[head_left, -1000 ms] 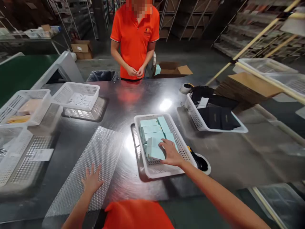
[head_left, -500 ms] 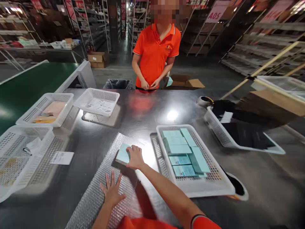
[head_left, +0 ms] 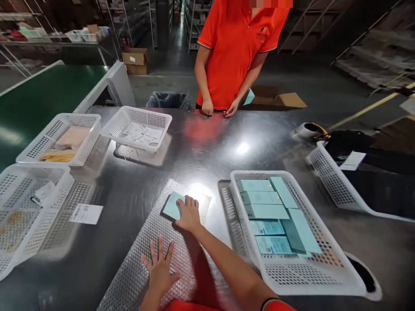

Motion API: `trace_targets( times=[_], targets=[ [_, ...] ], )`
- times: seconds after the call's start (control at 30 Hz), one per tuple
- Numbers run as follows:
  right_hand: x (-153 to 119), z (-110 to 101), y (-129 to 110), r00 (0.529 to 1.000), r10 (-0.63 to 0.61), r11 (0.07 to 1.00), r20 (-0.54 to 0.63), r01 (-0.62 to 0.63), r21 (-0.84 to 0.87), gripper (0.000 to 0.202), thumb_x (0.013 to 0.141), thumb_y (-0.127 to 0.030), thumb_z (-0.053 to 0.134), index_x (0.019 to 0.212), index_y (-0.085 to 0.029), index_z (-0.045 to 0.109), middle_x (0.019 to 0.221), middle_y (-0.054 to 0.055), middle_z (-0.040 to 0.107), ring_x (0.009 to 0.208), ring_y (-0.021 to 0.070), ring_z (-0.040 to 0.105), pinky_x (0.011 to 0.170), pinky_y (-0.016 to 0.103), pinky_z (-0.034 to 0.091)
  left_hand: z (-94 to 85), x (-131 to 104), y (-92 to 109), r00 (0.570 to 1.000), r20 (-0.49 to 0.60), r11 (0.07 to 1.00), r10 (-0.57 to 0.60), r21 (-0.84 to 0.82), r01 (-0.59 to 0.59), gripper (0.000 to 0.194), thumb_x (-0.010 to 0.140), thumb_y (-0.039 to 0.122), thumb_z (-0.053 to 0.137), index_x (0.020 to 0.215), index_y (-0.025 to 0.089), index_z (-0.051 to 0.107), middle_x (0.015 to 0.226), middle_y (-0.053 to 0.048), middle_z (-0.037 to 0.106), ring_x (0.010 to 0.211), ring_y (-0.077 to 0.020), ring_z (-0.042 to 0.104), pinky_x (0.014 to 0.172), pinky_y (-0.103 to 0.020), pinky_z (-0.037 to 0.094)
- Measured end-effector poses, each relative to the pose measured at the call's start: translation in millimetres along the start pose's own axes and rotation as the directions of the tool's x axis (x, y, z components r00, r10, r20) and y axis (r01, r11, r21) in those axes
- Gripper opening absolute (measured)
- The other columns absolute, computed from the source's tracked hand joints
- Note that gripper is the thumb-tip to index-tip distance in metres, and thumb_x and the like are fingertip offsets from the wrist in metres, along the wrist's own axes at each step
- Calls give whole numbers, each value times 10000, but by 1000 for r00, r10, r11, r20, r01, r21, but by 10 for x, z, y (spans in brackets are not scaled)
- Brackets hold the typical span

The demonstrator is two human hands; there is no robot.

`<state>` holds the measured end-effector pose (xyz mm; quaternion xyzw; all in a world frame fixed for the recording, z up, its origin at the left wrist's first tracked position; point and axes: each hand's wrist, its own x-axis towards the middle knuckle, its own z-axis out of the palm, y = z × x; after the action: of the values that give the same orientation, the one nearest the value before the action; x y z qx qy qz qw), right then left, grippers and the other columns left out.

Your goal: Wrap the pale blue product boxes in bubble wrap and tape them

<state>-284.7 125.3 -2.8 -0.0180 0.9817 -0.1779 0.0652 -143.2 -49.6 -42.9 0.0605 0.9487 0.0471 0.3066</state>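
Note:
A small light-green box [head_left: 171,206] lies on the far part of a bubble wrap sheet [head_left: 129,270]. My right hand [head_left: 189,214] grips the box from its right side, thumb and fingers around the edge. Lower down, my left hand [head_left: 160,265] rests with fingers spread on the bubble wrap and holds nothing. To the right, a white basket [head_left: 311,280] contains several similar light-green boxes [head_left: 267,211]. A white label [head_left: 86,214] lies on the table left of the wrap.
White baskets at the left hold papers [head_left: 142,133], a pink stack [head_left: 73,137] and yellow items. A person in an orange shirt [head_left: 233,56] stands across the metal table [head_left: 197,160]. Tape [head_left: 308,130] and a basket of dark goods [head_left: 337,185] are at right.
The view has shifted down and closer. The person across has lowered their hands apart onto the table edge. My right hand still grips the box, now flat on the wrap.

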Motion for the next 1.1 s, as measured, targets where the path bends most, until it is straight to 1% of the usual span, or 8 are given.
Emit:
trace_targets(
  times=[0.37, 0.5, 0.6, 0.7, 0.77, 0.87, 0.97, 1.1],
  targets=[
    [-18, -35, 2, 1000, 21, 1000, 20, -21, 4, 734, 535, -371, 748, 1214, -213, 518, 1325, 165, 419, 1180, 359, 367, 1025, 481, 215, -204, -57, 64, 999, 33, 1000, -6, 11, 6, 892, 743, 454, 659, 1482, 403, 162, 1623, -95, -12, 1427, -479, -131, 1004, -804, -36],
    [-45, -10, -16, 1000, 18, 1000, 9, -18, 0, 738, 544, -375, 755, 1223, -213, 514, 1344, 170, 421, 1202, 368, 367, 1043, 485, 204, -179, 4, 71, 993, -116, 1000, 6, -19, -8, 755, 761, 366, 652, 1453, 364, 351, 1616, -130, 138, 1441, -498, 6, 1011, -805, 78],
    [-41, -34, -27, 999, 29, 1000, 42, -29, -7, 796, 539, -397, 779, 1256, -198, 497, 1380, 191, 400, 1248, 393, 339, 1064, 505, 180, -344, 161, 130, 923, -376, 996, 78, -14, -90, 454, 891, 310, 480, 1332, 224, 546, 1509, -185, 380, 1401, -402, 297, 1084, -660, 251],
    [59, -167, 48, 991, 26, 997, 130, -36, 70, 813, 537, -503, 802, 1239, -201, 524, 1428, 192, 365, 1299, 396, 308, 1067, 512, 205, -653, 402, 234, 816, -551, 984, 172, 57, -168, 415, 921, 197, 381, 1292, 153, 563, 1357, -177, 539, 1220, -293, 524, 997, -463, 458],
    [188, -299, 171, 989, 49, 993, 137, -63, 100, 658, 685, -508, 724, 1244, -222, 527, 1455, 154, 358, 1315, 340, 330, 1048, 452, 272, -858, 566, 302, 752, -608, 967, 254, 143, -211, 446, 906, 142, 389, 1329, 160, 529, 1347, -155, 558, 1193, -281, 548, 967, -439, 491],
    [416, -446, 416, 981, 176, 983, 83, -180, 42, 409, 919, -294, 467, 1314, -189, 470, 1370, 146, 468, 1229, 255, 451, 965, 358, 364, -1063, 767, 366, 695, -586, 908, 416, 310, -282, 597, 868, 60, 416, 1434, 246, 407, 1493, -105, 438, 1339, -322, 429, 1070, -548, 406],
    [589, -444, 626, 960, 260, 966, 107, -260, -11, 375, 905, -217, 480, 1267, -128, 512, 1249, 192, 550, 1135, 293, 521, 874, 365, 411, -1130, 902, 385, 717, -456, 840, 527, 405, -360, 639, 851, 33, 434, 1415, 331, 426, 1499, -58, 440, 1359, -344, 409, 1061, -626, 393],
    [723, -362, 762, 948, 266, 964, 173, -266, -26, 322, 831, -302, 626, 1111, -143, 616, 1137, 185, 608, 1025, 307, 577, 813, 368, 427, -1121, 994, 390, 751, -390, 830, 533, 411, -376, 539, 863, 75, 477, 1345, 312, 525, 1424, -73, 531, 1301, -341, 483, 1010, -572, 469]
  ],
)
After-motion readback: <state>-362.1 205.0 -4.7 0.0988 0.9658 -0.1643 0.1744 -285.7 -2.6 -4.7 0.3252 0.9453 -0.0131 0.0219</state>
